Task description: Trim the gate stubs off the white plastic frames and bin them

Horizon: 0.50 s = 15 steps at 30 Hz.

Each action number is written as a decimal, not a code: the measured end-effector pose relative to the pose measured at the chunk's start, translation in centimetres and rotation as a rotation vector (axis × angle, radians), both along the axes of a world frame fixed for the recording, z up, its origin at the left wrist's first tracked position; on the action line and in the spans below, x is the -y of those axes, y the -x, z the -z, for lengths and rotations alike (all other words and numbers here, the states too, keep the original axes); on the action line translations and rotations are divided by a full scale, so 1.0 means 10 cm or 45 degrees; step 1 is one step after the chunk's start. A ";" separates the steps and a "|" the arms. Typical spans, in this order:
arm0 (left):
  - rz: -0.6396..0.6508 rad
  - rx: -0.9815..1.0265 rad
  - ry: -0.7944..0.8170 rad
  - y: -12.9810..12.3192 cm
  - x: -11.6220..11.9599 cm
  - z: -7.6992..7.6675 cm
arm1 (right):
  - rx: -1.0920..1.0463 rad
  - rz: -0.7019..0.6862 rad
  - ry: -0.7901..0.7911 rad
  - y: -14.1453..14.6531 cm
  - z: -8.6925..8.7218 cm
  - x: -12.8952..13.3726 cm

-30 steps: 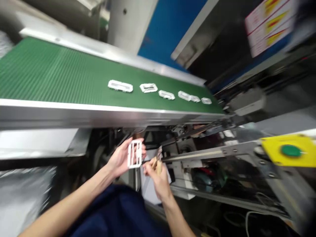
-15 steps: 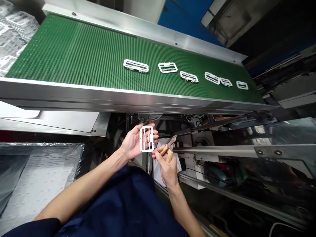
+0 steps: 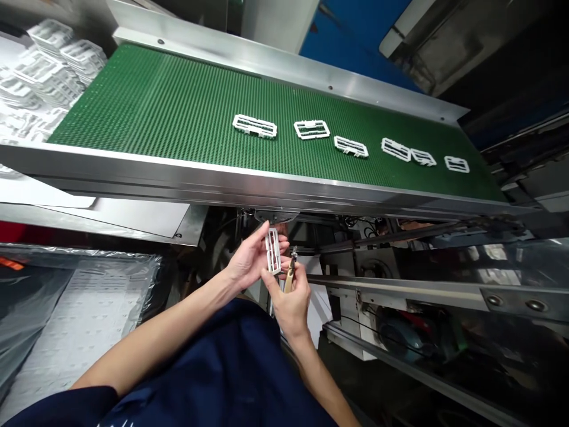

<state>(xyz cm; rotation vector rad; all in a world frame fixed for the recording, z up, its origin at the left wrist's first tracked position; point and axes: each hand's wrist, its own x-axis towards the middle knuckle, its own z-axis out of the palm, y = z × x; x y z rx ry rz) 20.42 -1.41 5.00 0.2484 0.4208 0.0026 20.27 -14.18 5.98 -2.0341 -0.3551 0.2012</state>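
Note:
A white plastic frame (image 3: 272, 251) stands tilted on edge between my hands, in front of the conveyor. My left hand (image 3: 249, 258) grips it from the left, thumb along the upper end and fingers behind. My right hand (image 3: 291, 299) is closed round cutting pliers (image 3: 290, 277) with yellowish handles, their jaws pointing up. The right thumb reaches the lower end of the frame and appears to touch it. Part of the pliers is hidden by the right fingers.
Several similar white frames lie along the green conveyor belt (image 3: 178, 107), which has metal side rails. Stacked white frames (image 3: 48, 71) fill the far left. A plastic-lined box (image 3: 98, 296) stands at lower left; metal machine rails (image 3: 400, 290) run along the right.
The white frame has turned from facing me to a narrow, edge-on tilt. My right hand has moved left against its lower end, and the pliers now point more upright. The view has shifted slightly.

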 end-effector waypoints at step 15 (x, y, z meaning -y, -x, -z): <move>0.097 -0.158 -1.078 0.09 -0.23 0.05 | 0.532 -0.173 0.065 -0.27 0.13 0.26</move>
